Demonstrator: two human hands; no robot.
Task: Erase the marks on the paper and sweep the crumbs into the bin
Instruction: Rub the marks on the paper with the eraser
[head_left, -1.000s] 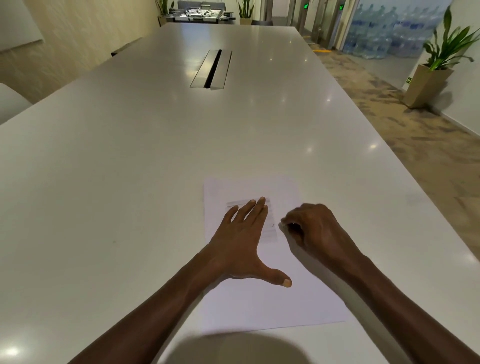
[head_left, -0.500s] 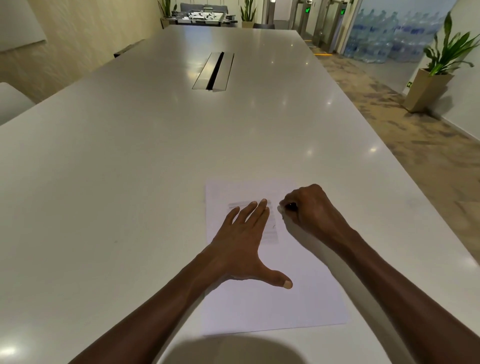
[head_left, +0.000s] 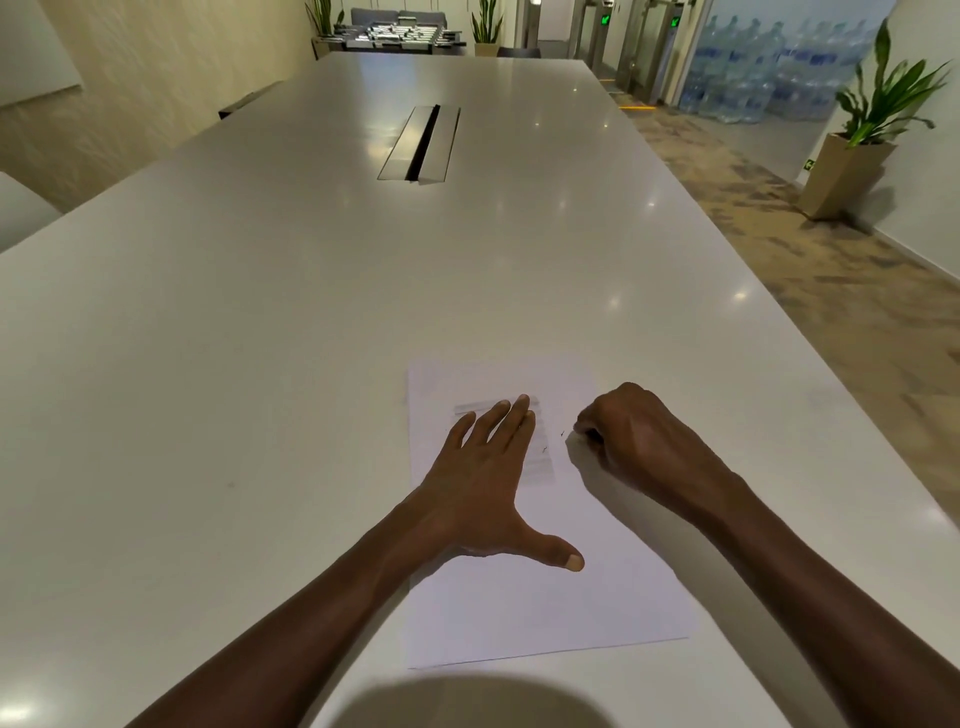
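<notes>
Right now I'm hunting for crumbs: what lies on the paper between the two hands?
Head view: bare paper with two tiny dark specks between the left hand and right hand.

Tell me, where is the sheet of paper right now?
The paper lies flat on the white table, near its front edge, under the flat left hand.

Soft overhead light; small glare spots dot the table (head_left: 260, 312). Wide-angle bending at edges; a round shadow at bottom centre.
</notes>
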